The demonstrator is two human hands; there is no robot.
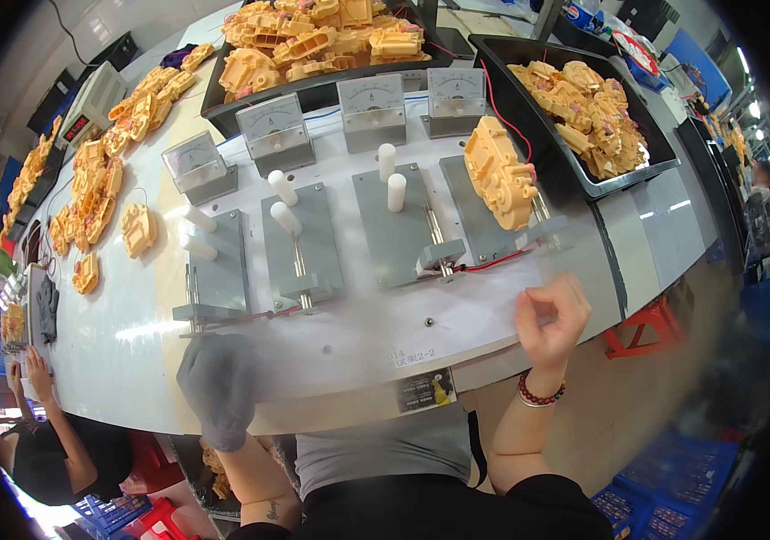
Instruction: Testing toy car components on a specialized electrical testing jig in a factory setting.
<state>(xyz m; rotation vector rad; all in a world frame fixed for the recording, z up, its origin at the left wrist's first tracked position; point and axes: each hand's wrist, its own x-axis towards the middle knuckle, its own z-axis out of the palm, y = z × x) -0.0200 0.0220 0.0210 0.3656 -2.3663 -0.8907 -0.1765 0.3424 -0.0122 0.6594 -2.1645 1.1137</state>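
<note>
My right hand (554, 322), bare with a beaded bracelet (543, 392) at the wrist, hovers over the front right of the bench. Its fingers are curled in toward the thumb and nothing shows in them. Just beyond it, an orange-yellow plastic housing (499, 175) sits tilted on the rightmost grey fixture (462, 189). My left hand (216, 389), in a grey glove, is at the bench's front edge below the leftmost fixture (220, 270); blur hides its fingers. Between these stand two more fixtures (277, 261) (376, 216) with white pegs, metal pins and no housing.
Analog meters (371, 103) line up behind the fixtures. Black bins (583, 184) (313, 85) of plastic housings stand farther back. More housings (88, 193) lie at the left. Another person's hands (36, 373) are at the far left edge. A red stool (646, 328) stands right of the bench.
</note>
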